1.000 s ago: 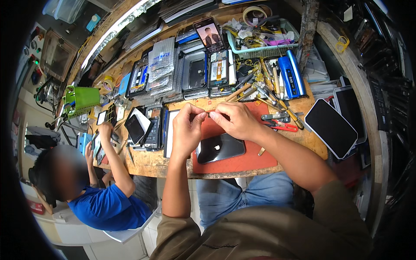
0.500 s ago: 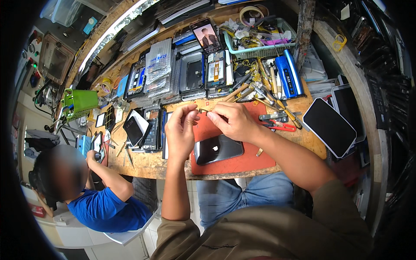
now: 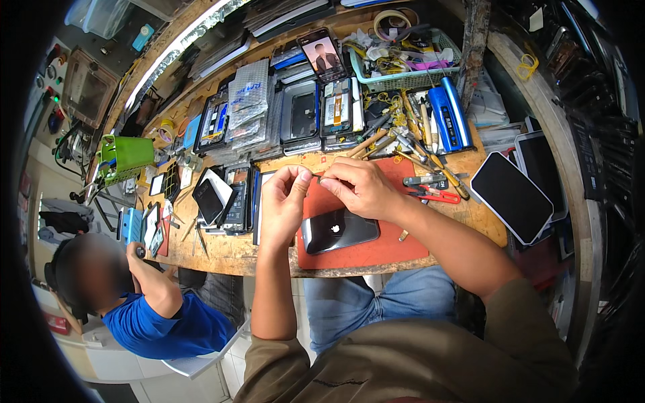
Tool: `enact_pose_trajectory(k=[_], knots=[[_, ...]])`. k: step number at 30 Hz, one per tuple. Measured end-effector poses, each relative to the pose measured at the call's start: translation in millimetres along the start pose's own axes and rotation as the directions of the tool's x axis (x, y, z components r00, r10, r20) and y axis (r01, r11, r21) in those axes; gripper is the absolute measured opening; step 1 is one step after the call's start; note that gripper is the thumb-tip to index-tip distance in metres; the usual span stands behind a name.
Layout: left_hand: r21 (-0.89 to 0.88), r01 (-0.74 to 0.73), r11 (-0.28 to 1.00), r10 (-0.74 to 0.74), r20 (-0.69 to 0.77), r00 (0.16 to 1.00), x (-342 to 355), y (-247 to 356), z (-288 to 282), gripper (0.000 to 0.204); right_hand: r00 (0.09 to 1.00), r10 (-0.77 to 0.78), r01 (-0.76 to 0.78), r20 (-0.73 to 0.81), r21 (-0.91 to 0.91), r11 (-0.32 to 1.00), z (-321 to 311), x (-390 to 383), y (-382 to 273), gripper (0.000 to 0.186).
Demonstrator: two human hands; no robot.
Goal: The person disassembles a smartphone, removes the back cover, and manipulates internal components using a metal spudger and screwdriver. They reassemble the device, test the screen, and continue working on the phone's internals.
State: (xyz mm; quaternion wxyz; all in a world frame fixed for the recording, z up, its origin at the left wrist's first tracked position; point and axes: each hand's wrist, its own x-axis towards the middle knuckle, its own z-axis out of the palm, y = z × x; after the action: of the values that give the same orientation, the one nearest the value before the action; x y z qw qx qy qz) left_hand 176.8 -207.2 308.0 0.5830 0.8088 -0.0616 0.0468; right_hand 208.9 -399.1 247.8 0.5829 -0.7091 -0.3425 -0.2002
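Note:
Above a red mat [image 3: 396,245], my two hands come close together at chest height. With thumb and fingers pinched, my left hand [image 3: 285,196] grips one end of a small thin dark piece [image 3: 317,177]. My right hand [image 3: 359,183] pinches the other end, its fingers curled. The piece is too small and too covered by the fingertips to name. Below the hands a black smartphone [image 3: 346,233] lies on the mat, its glossy back facing up.
Tweezers, brushes and a red-handled cutter [image 3: 437,195] lie right of the mat. A black-screened tablet [image 3: 512,196] leans farther right. Behind are opened phones, bubble-wrap packs [image 3: 248,101], a propped phone [image 3: 324,57] and a green basket [image 3: 403,82]. A person in blue [image 3: 168,326] sits at left.
My left fingers have closed and moved right, onto the small piece at my right fingertips. The person at left has shifted an arm and lowered the elbow.

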Motion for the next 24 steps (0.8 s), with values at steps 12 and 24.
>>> enact_pose_trajectory(k=[12, 24], knots=[[-0.166, -0.061, 0.984, 0.039, -0.138, 0.990, -1, -9, -4, 0.019, 0.872, 0.471, -0.451, 0.132, 0.589, 0.671, -5, 5, 14, 0.049], [-0.158, -0.038, 0.987, 0.026, -0.079, 0.997, -7, -17, -3, 0.018, 0.809, 0.565, -0.537, 0.161, 0.591, 0.602, -13, 8, 18, 0.033]])
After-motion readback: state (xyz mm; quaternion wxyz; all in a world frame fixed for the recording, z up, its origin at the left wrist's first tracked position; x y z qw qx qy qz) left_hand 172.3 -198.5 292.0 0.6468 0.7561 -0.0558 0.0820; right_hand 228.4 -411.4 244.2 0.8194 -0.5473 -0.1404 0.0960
